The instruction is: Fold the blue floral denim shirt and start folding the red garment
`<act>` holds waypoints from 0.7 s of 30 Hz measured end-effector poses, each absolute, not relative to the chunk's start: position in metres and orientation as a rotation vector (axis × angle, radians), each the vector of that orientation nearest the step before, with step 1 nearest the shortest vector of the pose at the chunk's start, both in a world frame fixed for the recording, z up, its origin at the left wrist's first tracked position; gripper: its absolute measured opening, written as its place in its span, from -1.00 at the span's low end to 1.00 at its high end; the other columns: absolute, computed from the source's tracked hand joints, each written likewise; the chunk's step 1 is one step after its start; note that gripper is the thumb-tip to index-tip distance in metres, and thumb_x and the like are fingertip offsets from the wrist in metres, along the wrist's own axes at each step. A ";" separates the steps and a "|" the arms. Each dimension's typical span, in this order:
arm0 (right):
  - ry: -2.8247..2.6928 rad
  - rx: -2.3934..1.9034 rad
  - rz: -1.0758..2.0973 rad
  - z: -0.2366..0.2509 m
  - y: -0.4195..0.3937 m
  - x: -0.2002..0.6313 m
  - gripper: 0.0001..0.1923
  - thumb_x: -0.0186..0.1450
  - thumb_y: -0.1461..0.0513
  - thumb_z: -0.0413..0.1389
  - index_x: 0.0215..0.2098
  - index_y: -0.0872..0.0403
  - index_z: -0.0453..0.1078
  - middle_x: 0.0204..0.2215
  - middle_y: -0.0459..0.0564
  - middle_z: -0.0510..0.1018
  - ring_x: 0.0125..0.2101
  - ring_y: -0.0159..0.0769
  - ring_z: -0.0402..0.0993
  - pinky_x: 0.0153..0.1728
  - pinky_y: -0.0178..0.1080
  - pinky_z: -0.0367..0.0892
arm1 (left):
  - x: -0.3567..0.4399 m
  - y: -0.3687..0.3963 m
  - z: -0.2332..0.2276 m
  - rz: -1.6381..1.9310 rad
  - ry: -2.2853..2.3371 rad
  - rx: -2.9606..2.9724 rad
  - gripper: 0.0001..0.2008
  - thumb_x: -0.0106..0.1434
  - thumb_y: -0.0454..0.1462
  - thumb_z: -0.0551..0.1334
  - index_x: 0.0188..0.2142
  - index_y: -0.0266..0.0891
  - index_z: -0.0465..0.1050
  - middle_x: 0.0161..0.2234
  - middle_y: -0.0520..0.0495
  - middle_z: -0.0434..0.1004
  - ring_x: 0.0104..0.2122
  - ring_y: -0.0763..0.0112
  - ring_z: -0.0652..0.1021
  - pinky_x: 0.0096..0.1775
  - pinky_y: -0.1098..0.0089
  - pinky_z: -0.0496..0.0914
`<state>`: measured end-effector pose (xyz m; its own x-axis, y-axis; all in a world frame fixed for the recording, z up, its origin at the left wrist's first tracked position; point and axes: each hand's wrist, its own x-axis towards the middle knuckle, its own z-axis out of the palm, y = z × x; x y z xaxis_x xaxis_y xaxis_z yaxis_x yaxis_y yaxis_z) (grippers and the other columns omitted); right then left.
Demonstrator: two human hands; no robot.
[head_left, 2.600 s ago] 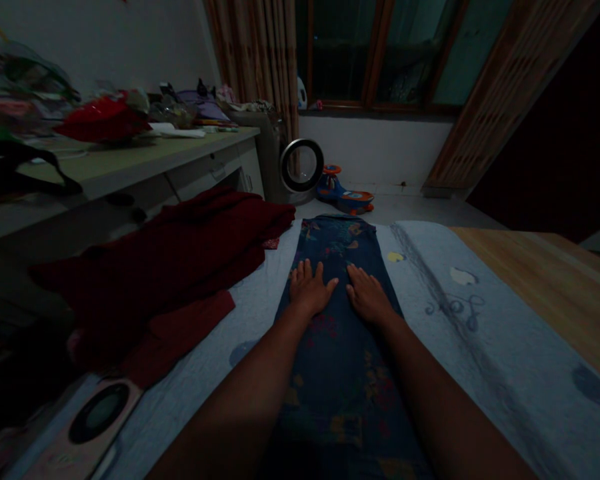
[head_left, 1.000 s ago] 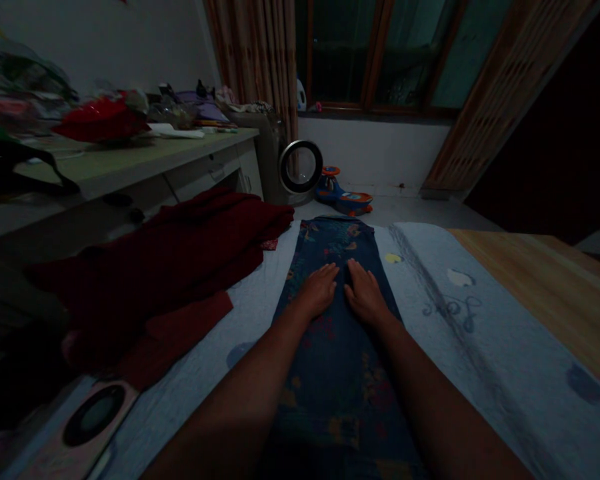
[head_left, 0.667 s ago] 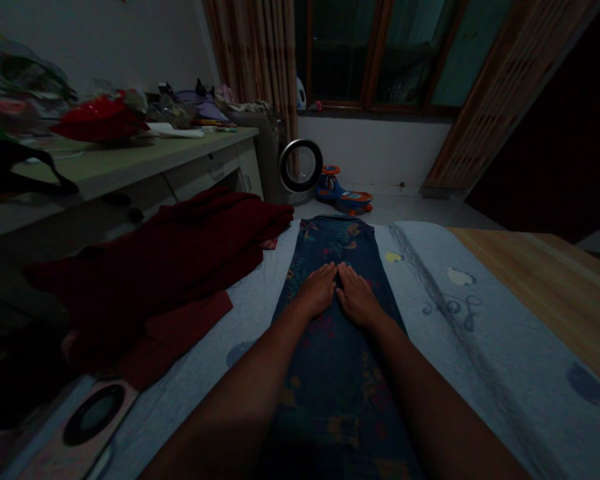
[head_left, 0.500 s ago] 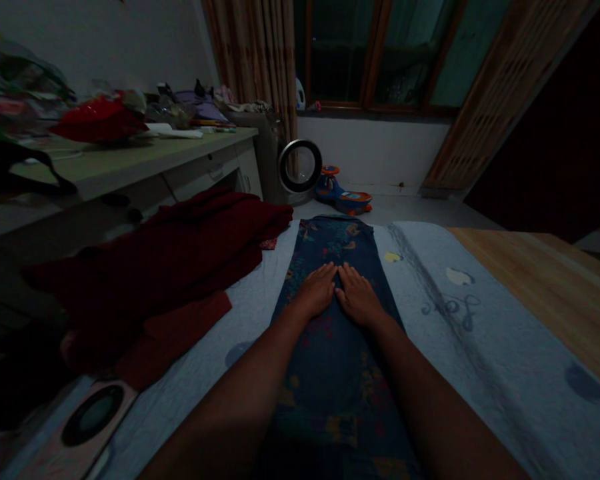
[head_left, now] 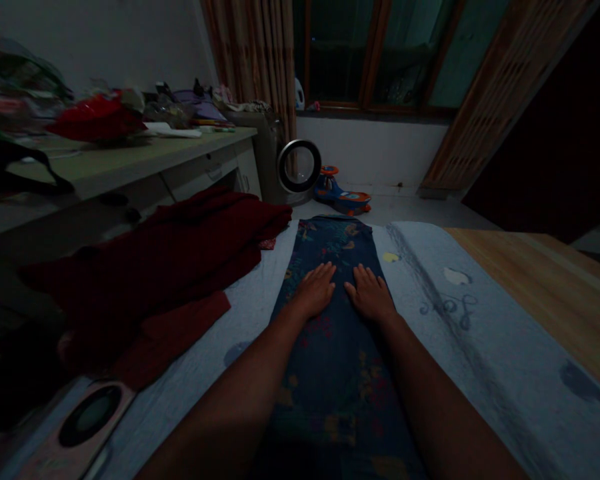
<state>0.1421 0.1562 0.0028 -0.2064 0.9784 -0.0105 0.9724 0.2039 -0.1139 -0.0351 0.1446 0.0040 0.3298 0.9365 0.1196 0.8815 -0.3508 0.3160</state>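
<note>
Floral garment [head_left: 333, 360] on pale sheet [head_left: 505, 373]; desk [head_left: 150, 153] left, window [head_left: 400, 53] ahead.

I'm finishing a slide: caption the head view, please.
Left hand and right hand rest, apart, on dark blue flowered cloth laid over a pale sheet, beside dark red fabric.

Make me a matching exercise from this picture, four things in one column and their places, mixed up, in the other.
Things
1. floral garment
2. dark red cloth
3. blue-and-orange ride-on toy
4. bright red item

Places
A. on the floor
B. on the desk
C. under the left hand and right hand
D. heaped left of the floral garment

Pairs: 1-C, 2-D, 3-A, 4-B.
</note>
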 end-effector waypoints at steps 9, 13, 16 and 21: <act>-2.230 -2.081 0.152 0.001 0.161 0.154 -0.24 0.40 -0.13 -0.29 0.36 0.20 -0.02 0.36 0.28 -0.05 0.33 0.04 -0.13 0.22 0.11 -0.07 | -0.035 0.142 0.006 0.432 1.662 2.395 -0.48 0.41 -0.20 -0.09 0.33 -0.25 0.02 0.36 -0.11 0.01 0.33 0.32 0.06 0.27 0.23 0.04; -2.119 -2.190 0.141 0.004 0.160 0.156 -0.20 0.37 -0.18 -0.25 0.35 0.19 0.02 0.34 0.35 -0.01 0.31 0.17 -0.08 0.20 0.19 -0.08 | -0.034 0.143 0.006 0.432 1.667 2.381 -0.48 0.42 -0.20 -0.09 0.33 -0.25 0.02 0.36 -0.10 0.01 0.33 0.30 0.07 0.27 0.21 0.04; -2.075 -2.173 0.050 0.009 0.158 0.151 -0.25 0.38 -0.12 -0.20 0.31 0.25 0.09 0.32 0.39 0.01 0.31 0.20 -0.13 0.21 0.22 -0.16 | -0.033 0.143 0.005 0.436 1.674 2.382 -0.48 0.41 -0.21 -0.09 0.33 -0.24 0.02 0.36 -0.09 0.01 0.33 0.30 0.07 0.28 0.22 0.03; -2.301 -1.689 -0.027 0.016 0.149 0.127 -0.42 0.40 0.19 -0.19 0.34 0.23 0.01 0.38 0.17 -0.11 0.36 -0.10 -0.29 0.29 0.03 -0.20 | -0.033 0.143 0.003 0.471 1.676 2.415 -0.48 0.41 -0.22 -0.08 0.32 -0.27 0.03 0.35 -0.11 0.03 0.32 0.31 0.10 0.27 0.24 0.04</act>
